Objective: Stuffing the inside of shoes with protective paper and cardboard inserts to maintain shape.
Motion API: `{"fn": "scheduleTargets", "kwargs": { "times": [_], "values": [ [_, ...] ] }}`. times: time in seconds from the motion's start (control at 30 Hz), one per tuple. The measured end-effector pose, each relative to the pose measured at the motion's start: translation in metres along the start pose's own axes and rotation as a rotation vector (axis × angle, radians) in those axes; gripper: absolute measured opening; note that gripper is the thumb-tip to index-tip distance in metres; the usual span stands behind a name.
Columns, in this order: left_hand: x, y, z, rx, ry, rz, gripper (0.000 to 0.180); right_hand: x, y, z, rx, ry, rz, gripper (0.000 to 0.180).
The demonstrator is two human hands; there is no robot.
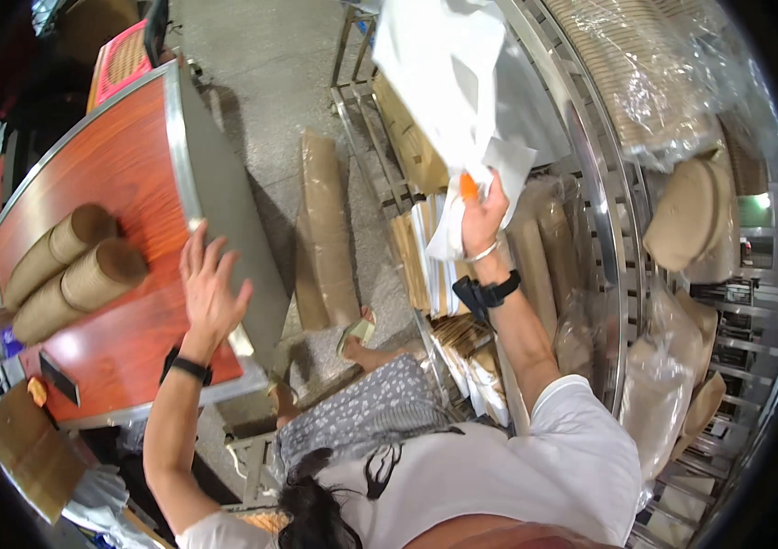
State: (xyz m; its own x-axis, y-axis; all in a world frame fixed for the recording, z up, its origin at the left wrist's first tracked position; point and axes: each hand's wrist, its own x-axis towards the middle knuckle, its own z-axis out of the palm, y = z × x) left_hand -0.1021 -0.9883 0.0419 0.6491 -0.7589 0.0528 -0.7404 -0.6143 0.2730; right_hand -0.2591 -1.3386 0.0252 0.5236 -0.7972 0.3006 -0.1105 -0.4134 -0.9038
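Observation:
My right hand [485, 215] is closed round the gathered part of a white plastic bag [444, 64], which spreads upward over the metal rack. A small orange piece [469, 187] shows at the same fingers; its kind is unclear. Over the near right edge of the red-brown wooden table [133, 146], my left hand [210, 284] is open with fingers spread and nothing in it. Whether it touches the metal-trimmed edge I cannot tell. Several stacked brown paper bowls or cups [87, 284] lie on their sides in two rows to the left of that hand.
A dark phone [59, 377] lies at the table's near left. On the floor between table and rack is a long plastic-wrapped brown stack [320, 238]. The metal rack [590, 192] holds flat paper bundles [425, 247] and, further right, bagged brown containers [691, 215]. A cardboard box [32, 448] stands lower left.

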Motion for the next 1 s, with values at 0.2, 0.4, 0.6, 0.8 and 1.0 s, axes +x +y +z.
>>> {"fn": "scheduleTargets", "kwargs": {
  "times": [0.2,0.4,0.6,0.8,1.0],
  "values": [
    [0.021,0.13,-0.004,-1.063,-0.021,-0.131,0.075,-0.096,-0.063,-0.017,-0.009,-0.186,-0.06,0.018],
    [0.004,0.183,-0.006,-1.553,-0.036,-0.484,0.045,-0.144,-0.126,-0.017,-0.147,-0.653,-0.187,0.028],
    [-0.011,0.162,0.053,-1.318,0.141,-0.678,0.021,-0.049,-0.061,-0.071,0.082,-0.781,0.052,0.038],
    [-0.028,0.176,0.105,-1.279,0.081,-0.749,0.027,0.132,0.153,-0.086,-0.562,-0.219,0.023,0.049],
    [-0.055,0.197,0.177,-1.385,-0.009,-1.122,0.026,0.187,0.235,-0.045,-0.848,-0.206,-0.098,0.054]
  ]
}}
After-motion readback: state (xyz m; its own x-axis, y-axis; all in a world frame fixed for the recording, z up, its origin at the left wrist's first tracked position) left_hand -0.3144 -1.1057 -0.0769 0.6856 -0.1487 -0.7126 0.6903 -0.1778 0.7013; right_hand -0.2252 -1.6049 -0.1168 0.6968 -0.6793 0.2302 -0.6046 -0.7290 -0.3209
